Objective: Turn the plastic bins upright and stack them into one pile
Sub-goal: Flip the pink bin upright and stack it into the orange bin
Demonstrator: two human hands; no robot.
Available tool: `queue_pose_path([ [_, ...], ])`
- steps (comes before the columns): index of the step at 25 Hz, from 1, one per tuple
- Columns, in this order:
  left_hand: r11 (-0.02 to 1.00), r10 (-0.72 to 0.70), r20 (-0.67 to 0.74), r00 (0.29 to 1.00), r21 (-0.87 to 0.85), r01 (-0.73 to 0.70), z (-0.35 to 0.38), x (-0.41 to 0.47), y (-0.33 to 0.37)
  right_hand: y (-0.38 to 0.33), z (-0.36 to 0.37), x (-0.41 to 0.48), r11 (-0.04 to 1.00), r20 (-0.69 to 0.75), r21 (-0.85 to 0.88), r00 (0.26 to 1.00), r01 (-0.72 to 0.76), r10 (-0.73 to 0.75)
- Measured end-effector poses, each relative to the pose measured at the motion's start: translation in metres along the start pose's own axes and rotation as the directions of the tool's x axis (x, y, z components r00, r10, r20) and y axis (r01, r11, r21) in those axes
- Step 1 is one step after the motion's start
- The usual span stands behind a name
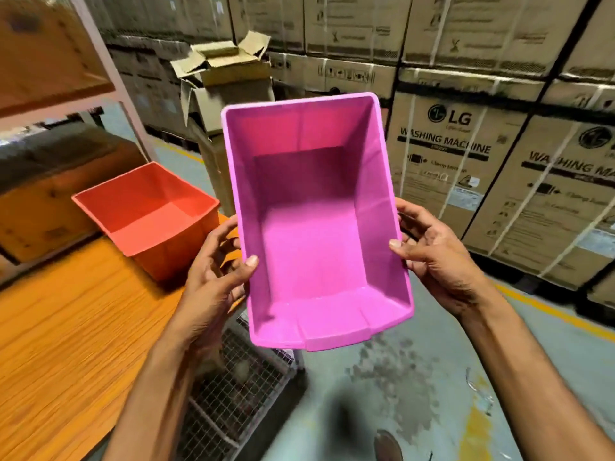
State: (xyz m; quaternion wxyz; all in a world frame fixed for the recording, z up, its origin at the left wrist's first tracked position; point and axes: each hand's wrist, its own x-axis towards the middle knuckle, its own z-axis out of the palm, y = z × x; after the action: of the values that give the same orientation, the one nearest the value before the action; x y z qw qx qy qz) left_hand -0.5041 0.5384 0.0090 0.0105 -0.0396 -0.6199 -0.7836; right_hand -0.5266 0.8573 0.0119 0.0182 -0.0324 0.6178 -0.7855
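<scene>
I hold the pink bin (316, 227) in the air between my two hands, away from the desk (66, 327). My left hand (216, 277) grips its left long wall: the thumb is hooked over the rim onto the inside and the fingers are curled round the outside. My right hand (429, 261) grips the right long wall the same way, thumb over the rim and fingers wrapped behind. Both hands sit on the half of the bin nearer to me.

The bin's mouth faces up and towards me, so I look straight into it and see its flat bottom. Its long axis runs away from me, from between my wrists out past my fingertips. The short end with the scooped front lip is the near one, below my hands; the plain short end is the far one, above them.

The red bin (149, 211) stands upright on the desk, mouth upward, to the left of my left hand and a little beyond it. It sits near the desk's edge, and I cannot tell whether its near corner touches my fingers.

Below my left forearm is a wire mesh crate (239, 377) on the floor (432, 377). Beyond my right hand stand stacked washing machine cartons (442, 161). Beyond the bin's far end is an open cardboard box (226, 71) with its flaps up.
</scene>
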Motion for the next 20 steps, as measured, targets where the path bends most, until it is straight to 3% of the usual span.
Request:
queue_pose_path([
  [5, 0.990, 0.129, -0.184, 0.974, 0.071, -0.118, 0.025, 0.035, 0.004, -0.018, -0.014, 0.096, 0.998, 0.244, 0.059, 0.969, 0.007, -0.021],
  [11, 0.975, 0.191, -0.438, 0.878, 0.191, -0.117, 0.042, 0.060, 0.018, -0.040, -0.011, 0.193, 0.999, 0.503, -0.039, 0.864, 0.021, 0.001],
  [20, 0.941, 0.218, -0.617, 0.756, 0.338, 0.004, -0.004, 0.079, 0.074, -0.057, 0.088, 0.287, 0.975, 0.654, -0.215, 0.749, 0.055, 0.102],
])
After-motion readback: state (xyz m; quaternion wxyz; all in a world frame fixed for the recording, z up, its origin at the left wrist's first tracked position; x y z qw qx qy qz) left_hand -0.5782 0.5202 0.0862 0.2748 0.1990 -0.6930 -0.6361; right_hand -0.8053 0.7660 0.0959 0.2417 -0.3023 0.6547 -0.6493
